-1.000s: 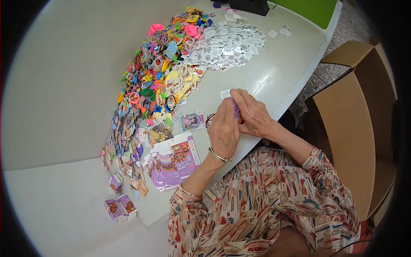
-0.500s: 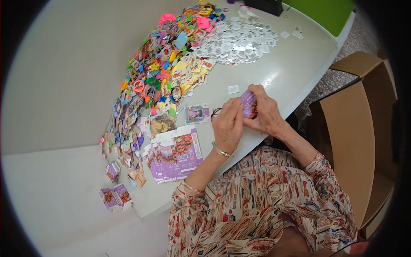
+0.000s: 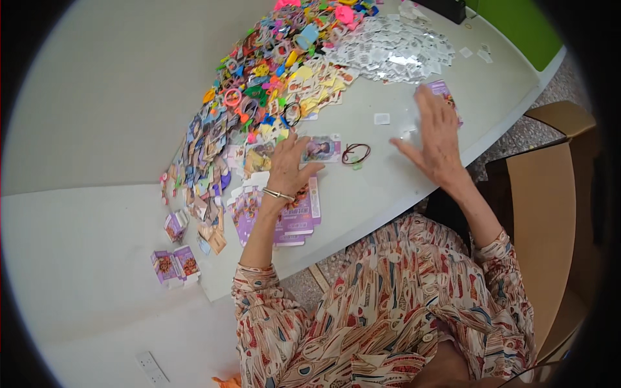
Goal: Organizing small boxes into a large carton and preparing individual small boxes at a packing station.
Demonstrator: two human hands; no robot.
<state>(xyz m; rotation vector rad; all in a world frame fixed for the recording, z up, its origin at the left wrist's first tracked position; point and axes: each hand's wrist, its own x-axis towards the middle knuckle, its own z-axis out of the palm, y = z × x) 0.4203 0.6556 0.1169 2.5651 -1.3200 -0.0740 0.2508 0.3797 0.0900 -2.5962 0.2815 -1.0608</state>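
Note:
My left hand [image 3: 290, 167], a metal bangle at its wrist, hovers with spread fingers over the near end of the stacked flat purple cartons [image 3: 299, 223] and beside a picture card [image 3: 326, 149]. My right hand [image 3: 440, 139] is open too, thumb stretched out. Its fingertips overlap the edge of a purple box [image 3: 451, 103] on the table; whether they touch it I cannot tell. Between the hands lie a dark looped cord [image 3: 356, 153] with a small green piece and a small white square packet [image 3: 381, 119].
Heaped along the table's back are colourful plastic trinkets [image 3: 259, 71], white packets [image 3: 398, 48], yellowish cards [image 3: 320, 83] and picture cards [image 3: 206, 152]. Two purple boxes [image 3: 174, 265] sit at the left end. A cardboard carton [image 3: 540, 213] stands on the right, past the table's edge.
My hands have parted, and the purple box they held now lies on the table by my right hand. My left hand has moved left over the flat cartons, uncovering the looped cord.

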